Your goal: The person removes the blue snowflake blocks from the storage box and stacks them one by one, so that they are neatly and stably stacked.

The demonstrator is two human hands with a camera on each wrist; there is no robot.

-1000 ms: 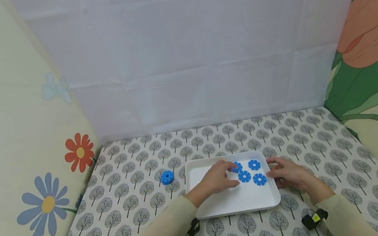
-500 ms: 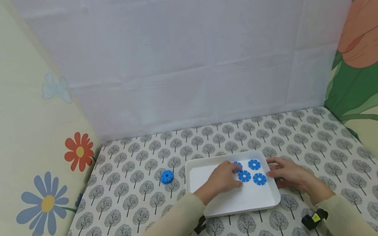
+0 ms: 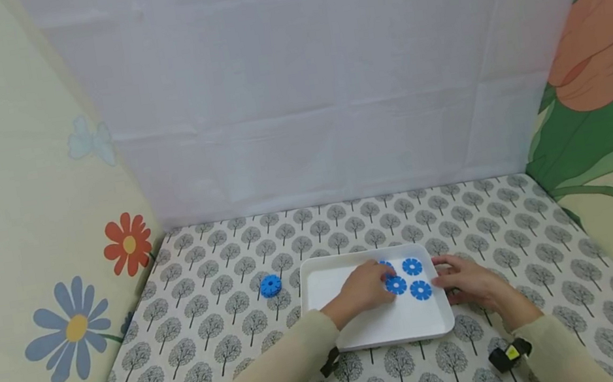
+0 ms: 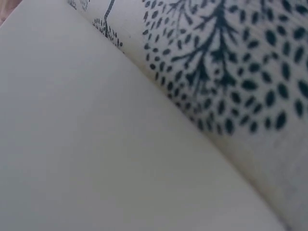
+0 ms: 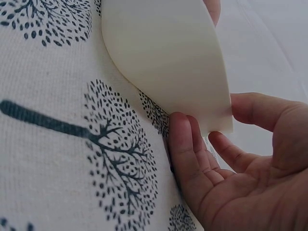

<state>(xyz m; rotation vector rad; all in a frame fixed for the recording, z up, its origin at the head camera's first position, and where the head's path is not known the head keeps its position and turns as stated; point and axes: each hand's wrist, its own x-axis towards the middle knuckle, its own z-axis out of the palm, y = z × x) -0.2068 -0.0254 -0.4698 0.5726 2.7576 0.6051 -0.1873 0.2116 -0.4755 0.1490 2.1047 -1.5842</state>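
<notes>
A shallow white tray (image 3: pixel 363 334) holds several flat blue notched discs in its right half. My left hand (image 3: pixel 367 287) reaches over the tray, thumb and fingers apart at the left side of the nearest disc (image 3: pixel 396 285). Behind its fingertips another disc (image 3: pixel 387 267) is partly covered. Two more discs lie to the right, an upper one (image 3: pixel 412 266) and a lower one (image 3: pixel 420 290). At the tray's right wall my right hand (image 3: pixel 467 282) grips the rim; the right wrist view shows the thumb (image 5: pixel 255 108) and fingers on either side of the tray wall (image 5: pixel 168 57).
Left of the tray, a small pile of blue discs (image 3: pixel 270 285) sits on the tree-print tablecloth (image 3: pixel 233 334). A white cloth (image 3: pixel 291 87) hangs behind the table. Mostly tray wall (image 4: pixel 106 130) and tablecloth fill the left wrist view.
My left hand has slid a little to the right over the tray, toward the discs, covering more of the rear one. The right hand stays at the rim.
</notes>
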